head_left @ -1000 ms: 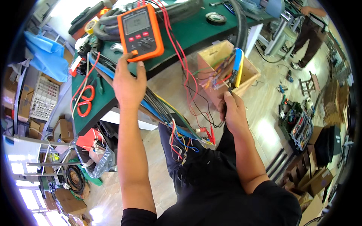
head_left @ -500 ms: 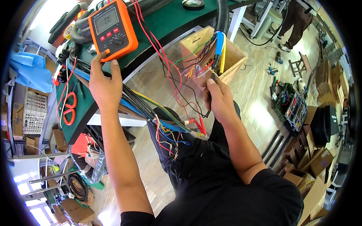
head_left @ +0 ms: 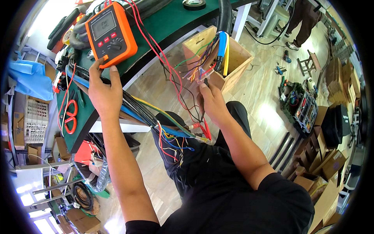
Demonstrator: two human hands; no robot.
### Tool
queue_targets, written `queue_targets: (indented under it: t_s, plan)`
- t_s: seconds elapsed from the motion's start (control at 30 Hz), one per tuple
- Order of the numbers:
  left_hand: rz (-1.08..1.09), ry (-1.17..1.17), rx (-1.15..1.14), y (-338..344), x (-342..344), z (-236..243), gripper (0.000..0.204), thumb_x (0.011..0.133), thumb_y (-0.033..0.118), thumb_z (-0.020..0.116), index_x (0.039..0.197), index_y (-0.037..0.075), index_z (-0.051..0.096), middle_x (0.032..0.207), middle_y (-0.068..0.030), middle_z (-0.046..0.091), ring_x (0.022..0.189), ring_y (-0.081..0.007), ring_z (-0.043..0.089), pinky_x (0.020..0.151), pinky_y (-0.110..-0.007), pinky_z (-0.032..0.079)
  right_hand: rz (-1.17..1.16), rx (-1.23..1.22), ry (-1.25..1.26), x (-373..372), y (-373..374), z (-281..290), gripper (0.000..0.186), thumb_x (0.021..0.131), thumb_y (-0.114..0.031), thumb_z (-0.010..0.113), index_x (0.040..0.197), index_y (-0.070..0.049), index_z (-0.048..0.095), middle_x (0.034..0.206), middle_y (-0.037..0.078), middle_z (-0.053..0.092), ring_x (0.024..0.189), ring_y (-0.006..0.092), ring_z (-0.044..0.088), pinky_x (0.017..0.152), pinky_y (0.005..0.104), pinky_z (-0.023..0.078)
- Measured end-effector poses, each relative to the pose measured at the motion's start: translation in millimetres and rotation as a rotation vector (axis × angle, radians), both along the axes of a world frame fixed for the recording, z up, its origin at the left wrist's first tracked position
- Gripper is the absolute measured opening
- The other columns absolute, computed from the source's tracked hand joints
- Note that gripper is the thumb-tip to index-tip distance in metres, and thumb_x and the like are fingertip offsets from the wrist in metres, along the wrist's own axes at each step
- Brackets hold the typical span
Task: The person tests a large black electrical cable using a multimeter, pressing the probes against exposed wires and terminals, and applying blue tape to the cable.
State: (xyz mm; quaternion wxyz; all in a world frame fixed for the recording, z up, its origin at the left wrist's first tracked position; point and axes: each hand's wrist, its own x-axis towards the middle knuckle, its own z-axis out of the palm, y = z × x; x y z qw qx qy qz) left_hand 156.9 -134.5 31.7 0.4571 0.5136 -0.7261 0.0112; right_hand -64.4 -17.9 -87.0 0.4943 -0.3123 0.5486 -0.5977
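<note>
An orange handheld meter (head_left: 111,34) with a grey screen and a dial lies on the green-topped table. My left hand (head_left: 105,87) reaches its lower edge, index finger touching the orange button there and thumb spread apart; the remaining fingers are hidden. In my right hand (head_left: 212,103) a black test probe (head_left: 206,81) is pinched, its tip among the loose coloured wires (head_left: 200,72) fanning from a thick black cable (head_left: 224,17). A red alligator clip (head_left: 205,129) sits at the end of a second cable bundle (head_left: 142,109) across my lap. Red test leads (head_left: 154,45) run from the meter.
A wooden box (head_left: 237,58) stands below the hanging cable. Red-handled scissors (head_left: 70,117) and black tape (head_left: 194,4) lie on the table. To the right are an open toolbox (head_left: 298,103), a small wooden stool (head_left: 307,64), cardboard boxes (head_left: 331,163) and a standing person (head_left: 304,23).
My right hand has moved left with the probe, from beside the blue and yellow wires to the loose thin wire ends. My left hand remains at the meter's lower edge.
</note>
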Motion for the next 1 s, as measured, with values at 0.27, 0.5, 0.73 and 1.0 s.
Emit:
queue_targets:
  t_s: [0.27,0.5,0.73,1.0]
  plan:
    - [0.006,0.012,0.016,1.1,-1.4,-1.0,0.036,0.087,0.021,0.064,0.12,0.008,0.056,0.112,-0.0124,0.064,0.104,-0.0266,0.063,0.084,-0.035,0.048,0.025,-0.036,0.006,-5.1,-14.2,-8.7,0.033,0.098,-0.03,0.045,0.086,-0.001,0.053,0.059,0.004,0.053,0.047,0.011,0.048,0.044,0.0279,0.038]
    - [0.001,0.015,0.007,4.0,-1.4,3.6,0.039,0.086,0.019,0.064,0.12,0.004,0.054,0.11,-0.0173,0.063,0.104,-0.0322,0.061,0.089,-0.038,0.046,-0.026,-0.022,0.036,0.6,-13.6,-4.7,0.033,0.1,-0.029,0.041,0.094,0.002,0.053,0.061,0.004,0.048,0.046,0.0112,0.044,0.04,0.0261,0.035]
    - [-0.021,-0.052,-0.074,-0.7,5.8,4.7,0.033,0.088,0.016,0.061,0.117,0.003,0.057,0.113,-0.0171,0.064,0.106,-0.0342,0.061,0.092,-0.037,0.046,-0.016,-0.028,-0.016,3.0,-13.8,3.2,0.035,0.099,-0.031,0.043,0.095,0.002,0.053,0.062,0.003,0.047,0.045,0.0107,0.043,0.041,0.0253,0.035]
    - [-0.019,-0.041,-0.021,4.8,4.8,10.3,0.035,0.086,0.017,0.062,0.117,0.004,0.057,0.121,-0.0212,0.059,0.11,-0.0372,0.059,0.091,-0.04,0.046,-0.013,-0.044,-0.086,3.2,-14.3,0.2,0.031,0.098,-0.033,0.044,0.094,-0.003,0.052,0.06,0.003,0.048,0.045,0.0109,0.043,0.041,0.0261,0.034]
